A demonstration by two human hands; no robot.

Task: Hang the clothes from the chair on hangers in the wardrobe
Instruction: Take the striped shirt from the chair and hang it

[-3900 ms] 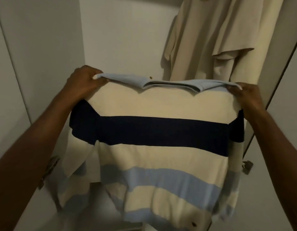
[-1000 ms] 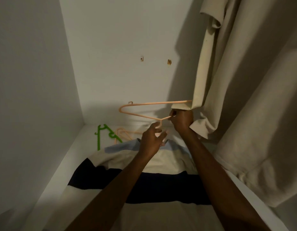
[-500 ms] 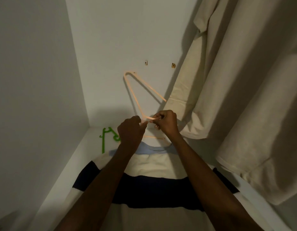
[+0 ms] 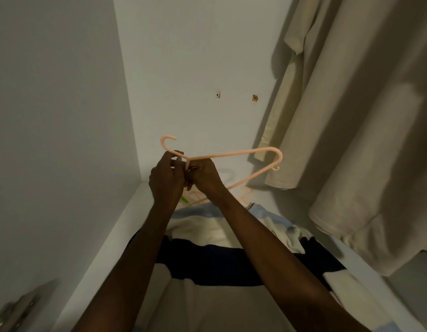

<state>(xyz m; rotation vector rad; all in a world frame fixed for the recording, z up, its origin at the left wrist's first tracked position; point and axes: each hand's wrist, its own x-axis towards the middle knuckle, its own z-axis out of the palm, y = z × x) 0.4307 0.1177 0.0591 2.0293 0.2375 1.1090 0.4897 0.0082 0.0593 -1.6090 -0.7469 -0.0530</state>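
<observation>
Both hands, left (image 4: 165, 180) and right (image 4: 204, 178), hold the peach hanger (image 4: 234, 154) above the striped shirt (image 4: 222, 259); its hook points up-left, its long side runs right.

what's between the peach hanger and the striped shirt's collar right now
Nothing solid. Both hands hold the peach hanger in open air above the striped shirt; only spare hangers lie just beyond its collar.

Two small rust-edged holes mark the far wall (image 4: 183, 68), the left hole (image 4: 218, 94) beside the right hole (image 4: 255, 98) at about the same height. At the near left corner a metal hinge (image 4: 13, 310) sits on the edge of the left wall (image 4: 51, 116), blurred and partly cut off by the frame.
</observation>
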